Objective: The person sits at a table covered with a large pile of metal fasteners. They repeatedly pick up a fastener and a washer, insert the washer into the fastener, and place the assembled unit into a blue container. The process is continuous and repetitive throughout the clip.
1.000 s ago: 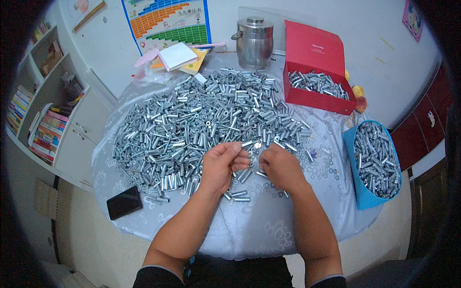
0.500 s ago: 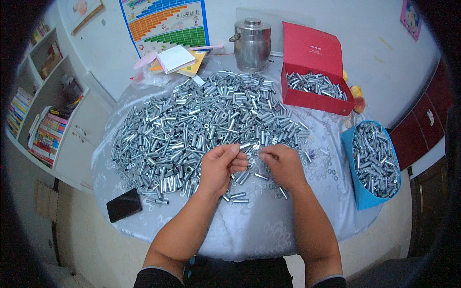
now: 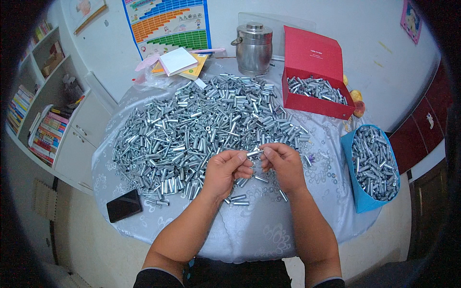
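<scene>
Between the thumb and fingers of my left hand (image 3: 224, 169) a short, shiny metal sleeve (image 3: 252, 154) points to the right. My right hand (image 3: 286, 165) is closed in a pinch at the sleeve's right end. Whatever small piece its fingertips hold is too small to make out. Both hands hover over the near edge of a wide pile of metal sleeves (image 3: 192, 129), with small rings and nuts among them. A few loose sleeves (image 3: 238, 198) lie on the cloth just below my hands.
A blue fabric bin (image 3: 352, 168) full of metal parts stands at the right. Behind it is an open red box (image 3: 317, 104), also holding parts. A steel pot (image 3: 254, 50) and notebooks (image 3: 177, 61) are at the back. At the near left lies a black phone (image 3: 124, 205).
My right hand has moved slightly left, up to the sleeve in my left hand. The two hands were apart before, and the sleeve now lies level between them.
</scene>
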A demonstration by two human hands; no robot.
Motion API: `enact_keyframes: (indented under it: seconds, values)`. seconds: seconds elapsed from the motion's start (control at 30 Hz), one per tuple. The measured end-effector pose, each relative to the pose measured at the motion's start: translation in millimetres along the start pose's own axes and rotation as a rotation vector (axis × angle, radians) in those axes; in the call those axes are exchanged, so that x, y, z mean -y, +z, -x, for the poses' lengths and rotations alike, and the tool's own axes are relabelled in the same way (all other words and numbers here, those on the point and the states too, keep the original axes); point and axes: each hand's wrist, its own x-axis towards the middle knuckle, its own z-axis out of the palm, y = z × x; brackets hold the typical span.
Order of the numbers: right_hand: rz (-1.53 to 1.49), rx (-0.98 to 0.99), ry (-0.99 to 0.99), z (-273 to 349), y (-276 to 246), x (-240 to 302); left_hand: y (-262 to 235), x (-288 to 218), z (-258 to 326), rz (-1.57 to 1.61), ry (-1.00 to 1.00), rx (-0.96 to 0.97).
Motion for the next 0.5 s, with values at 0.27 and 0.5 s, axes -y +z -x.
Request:
enact_keyframes:
  seconds: [0.27,0.5]
  values:
    - [0.114,-0.002,-0.082,5.4,8.4,1.7,-1.1,-0.2,0.8,0.108,-0.022,-0.007]
    - [0.307,-0.021,-0.219,5.0,7.1,0.1,-6.3,-1.2,-1.0,0.094,-0.044,0.028]
